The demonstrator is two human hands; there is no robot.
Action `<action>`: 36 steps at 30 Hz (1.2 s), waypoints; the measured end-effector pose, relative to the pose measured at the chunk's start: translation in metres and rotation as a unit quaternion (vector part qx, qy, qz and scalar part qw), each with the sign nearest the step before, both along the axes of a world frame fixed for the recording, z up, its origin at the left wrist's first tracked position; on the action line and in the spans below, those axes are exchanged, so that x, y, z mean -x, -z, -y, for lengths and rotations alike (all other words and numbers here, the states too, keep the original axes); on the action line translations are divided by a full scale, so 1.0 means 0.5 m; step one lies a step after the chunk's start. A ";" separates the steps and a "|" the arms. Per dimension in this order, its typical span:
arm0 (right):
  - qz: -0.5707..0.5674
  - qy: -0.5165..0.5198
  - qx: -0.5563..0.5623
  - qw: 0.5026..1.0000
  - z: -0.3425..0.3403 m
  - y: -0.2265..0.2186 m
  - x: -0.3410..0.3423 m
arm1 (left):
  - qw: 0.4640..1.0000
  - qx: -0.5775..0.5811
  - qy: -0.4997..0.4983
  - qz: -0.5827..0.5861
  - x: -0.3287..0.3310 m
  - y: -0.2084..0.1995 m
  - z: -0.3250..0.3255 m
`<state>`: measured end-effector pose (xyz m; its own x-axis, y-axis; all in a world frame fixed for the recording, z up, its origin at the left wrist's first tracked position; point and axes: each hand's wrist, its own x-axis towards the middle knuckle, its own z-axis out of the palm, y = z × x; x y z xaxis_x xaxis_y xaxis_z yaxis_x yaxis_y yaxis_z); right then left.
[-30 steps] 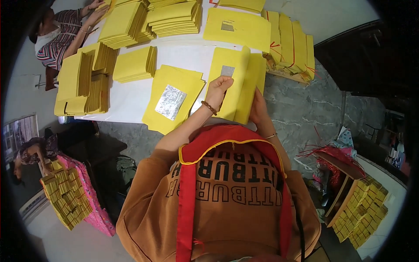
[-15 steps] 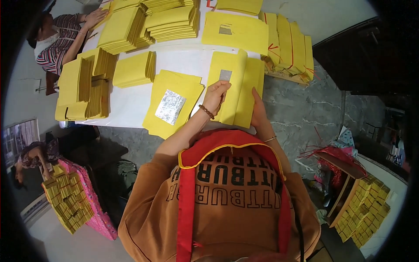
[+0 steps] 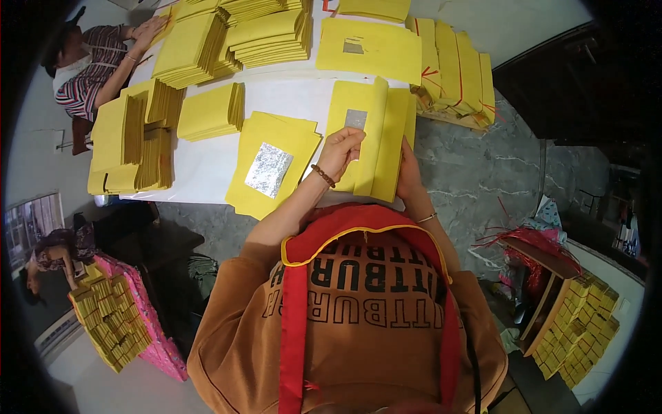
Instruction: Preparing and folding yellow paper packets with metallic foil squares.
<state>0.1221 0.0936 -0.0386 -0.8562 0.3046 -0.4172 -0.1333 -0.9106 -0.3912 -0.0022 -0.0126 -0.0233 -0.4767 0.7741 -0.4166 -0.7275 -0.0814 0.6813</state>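
Note:
A stack of yellow paper sheets (image 3: 348, 100) lies at the table's near right, its top sheet folded over lengthwise into a raised flap (image 3: 378, 131). The stack bears a small silver patch (image 3: 356, 119). My left hand (image 3: 343, 153), with a beaded bracelet at the wrist, is closed in a pinch at the flap's left edge, just below the patch. My right hand (image 3: 409, 172) holds the paper's right edge; the paper hides some of its fingers. To the left, several loose yellow sheets (image 3: 243, 148) lie askew, the top one with a larger silver foil square (image 3: 269, 170).
Folded yellow paper piles (image 3: 210, 110) cover the white table's (image 3: 207, 162) left and far side. Tied yellow bundles (image 3: 452, 69) stand past its right edge. Another person (image 3: 93, 62) works at the far left; a second person (image 3: 62, 252) is beside stacked yellow bundles (image 3: 114, 317).
My right hand has slid slightly along the right edge, with less of it showing over the paper. The flap leans a little further left. My left hand keeps its pinch.

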 end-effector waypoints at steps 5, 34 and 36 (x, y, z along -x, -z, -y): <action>0.029 0.006 0.001 1.000 0.003 -0.005 0.005 | 0.999 -0.021 0.013 -0.034 0.004 0.028 0.004; 0.006 0.000 0.007 1.000 0.002 -0.010 0.002 | 0.999 -0.020 0.029 -0.021 0.008 0.023 0.007; 0.000 0.001 0.007 1.000 0.000 -0.007 0.001 | 0.999 -0.017 0.029 -0.028 0.005 0.019 0.005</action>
